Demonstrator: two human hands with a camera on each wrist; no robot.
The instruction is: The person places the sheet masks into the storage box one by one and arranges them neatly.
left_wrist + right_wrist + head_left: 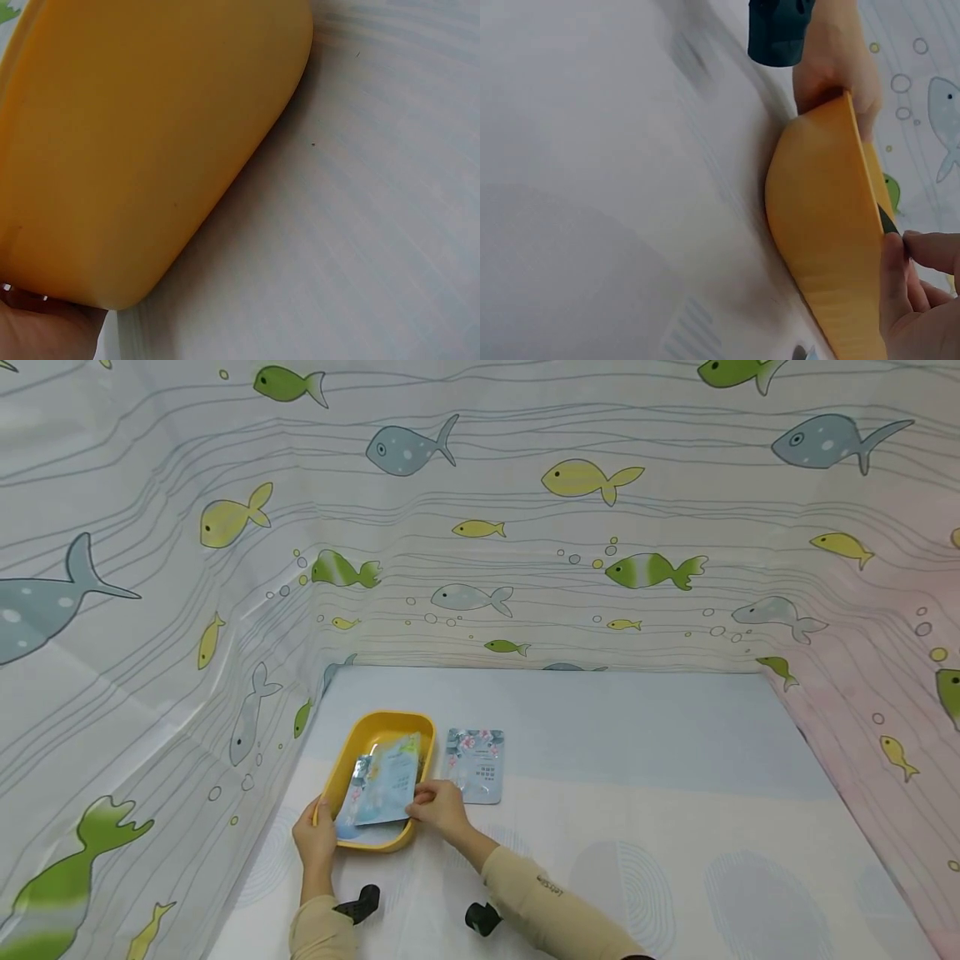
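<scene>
A yellow plastic tub (348, 760) stands on the table at the left in the head view, with several flat light blue sachets inside. My left hand (315, 839) grips its near left rim, thumb on the inside. In the left wrist view that hand (49, 330) shows beside the tub's wall (150, 135). My right hand (441, 810) is at the opposite rim, pinching the lower right edge of the top light blue sachet (392, 781). In the right wrist view the thumb and forefinger of the right hand (926, 300) meet at a dark edge just above the rim.
Another flat sachet with a flower print (476, 764) lies right of the tub. Black wrist devices (482, 918) are strapped near both wrists. A fish-patterned curtain (525, 552) surrounds the pale table surface (637, 735) at the back and sides.
</scene>
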